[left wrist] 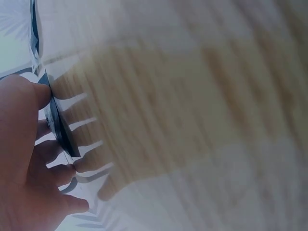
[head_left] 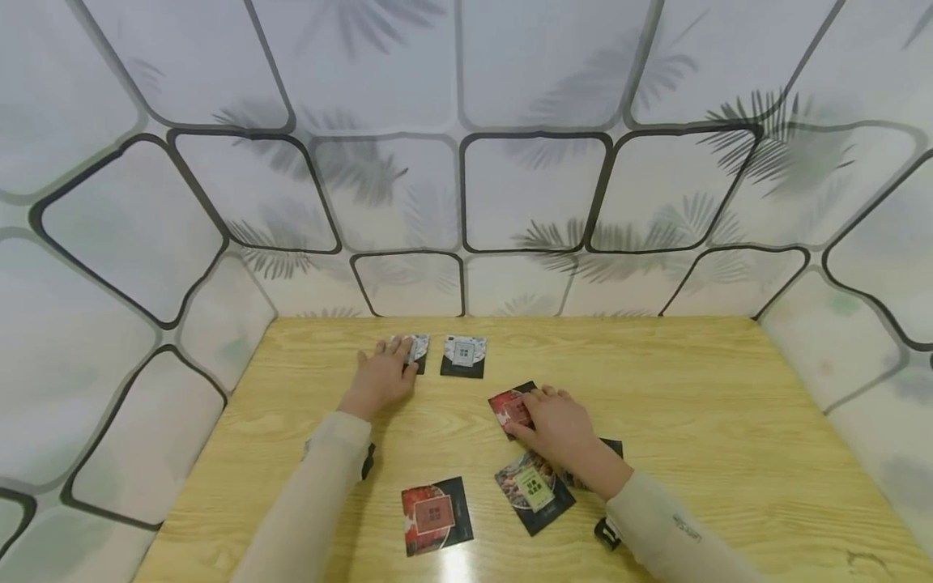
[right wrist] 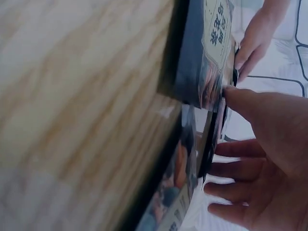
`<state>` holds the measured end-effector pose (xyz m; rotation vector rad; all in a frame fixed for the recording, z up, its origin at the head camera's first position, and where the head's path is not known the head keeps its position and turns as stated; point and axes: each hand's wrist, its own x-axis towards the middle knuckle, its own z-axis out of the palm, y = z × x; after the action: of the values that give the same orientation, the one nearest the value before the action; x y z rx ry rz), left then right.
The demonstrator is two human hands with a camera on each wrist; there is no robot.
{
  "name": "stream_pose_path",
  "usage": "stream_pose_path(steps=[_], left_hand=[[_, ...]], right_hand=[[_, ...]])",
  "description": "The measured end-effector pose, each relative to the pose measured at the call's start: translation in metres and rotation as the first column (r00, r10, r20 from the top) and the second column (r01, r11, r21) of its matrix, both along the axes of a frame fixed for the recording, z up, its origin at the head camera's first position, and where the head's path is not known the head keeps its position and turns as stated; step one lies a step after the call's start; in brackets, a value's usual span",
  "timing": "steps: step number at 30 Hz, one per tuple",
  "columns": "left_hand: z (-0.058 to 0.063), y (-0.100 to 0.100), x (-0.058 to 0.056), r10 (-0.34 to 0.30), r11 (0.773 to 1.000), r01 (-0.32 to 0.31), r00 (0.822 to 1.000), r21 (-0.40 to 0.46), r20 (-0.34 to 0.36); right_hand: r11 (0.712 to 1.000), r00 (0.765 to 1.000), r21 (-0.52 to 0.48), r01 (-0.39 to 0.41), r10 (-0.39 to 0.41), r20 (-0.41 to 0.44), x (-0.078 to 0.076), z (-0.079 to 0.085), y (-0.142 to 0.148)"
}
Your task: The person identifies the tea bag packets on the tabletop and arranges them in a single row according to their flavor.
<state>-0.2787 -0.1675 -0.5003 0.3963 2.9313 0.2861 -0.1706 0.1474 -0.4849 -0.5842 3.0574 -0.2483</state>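
- The left hand (head_left: 381, 377) is lying with relaxed fingers over the left silver packet (head_left: 419, 351) at the back, covering part of it.
- The right silver packet (head_left: 462, 356) is lying just beside it.
- The right hand (head_left: 560, 423) is gripping the upper red packet (head_left: 508, 404) by its edges, right of centre.
- The right forearm (head_left: 603, 472) is hiding much of a dark packet (head_left: 615, 448).
- A brown patterned packet (head_left: 534, 491) is lying slanted nearby; the lower red packet (head_left: 436, 517) is resting to its left.
- The packets are looking flat, squarish and glossy.
- The counter (head_left: 692, 380) is showing smooth, shiny wood grain.
- Leaf-printed walls (head_left: 535, 194) are enclosing it.
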Motion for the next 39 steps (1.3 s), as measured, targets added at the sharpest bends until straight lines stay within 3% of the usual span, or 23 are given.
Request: stream_pose_path(steps=[5,8,21,25,32,39], left_hand=[[0.002,-0.001,0.002,-0.01,1.0,0.01,1.0,-0.027,-0.008],[0.002,-0.001,0.004,-0.012,0.999,0.011,1.0,-0.038,-0.007],[0.001,-0.002,0.005,0.008,1.0,-0.008,1.0,0.009,0.028],[-0.001,-0.002,0.004,0.011,1.0,-0.012,0.999,0.011,0.036],[-0.002,-0.003,0.003,0.011,1.0,-0.012,0.999,0.014,0.044],[-0.001,-0.002,0.003,0.016,1.0,-0.017,0.999,0.013,0.052]], right_hand=[[0.996,0.993,-0.042,-0.073,0.076,0.095,-0.003,0.003,0.004],[0.994,0.989,-0.047,-0.098,0.103,0.103,-0.004,0.004,0.006],[0.992,0.987,-0.074,-0.107,0.115,0.113,-0.006,-0.005,0.003],[0.989,0.981,-0.087,-0.119,0.131,0.145,-0.012,-0.004,0.005],[0.975,0.966,-0.198,-0.104,0.146,0.212,-0.026,-0.004,0.009],[0.976,0.962,-0.203,-0.08,0.13,0.242,-0.038,-0.004,0.011]])
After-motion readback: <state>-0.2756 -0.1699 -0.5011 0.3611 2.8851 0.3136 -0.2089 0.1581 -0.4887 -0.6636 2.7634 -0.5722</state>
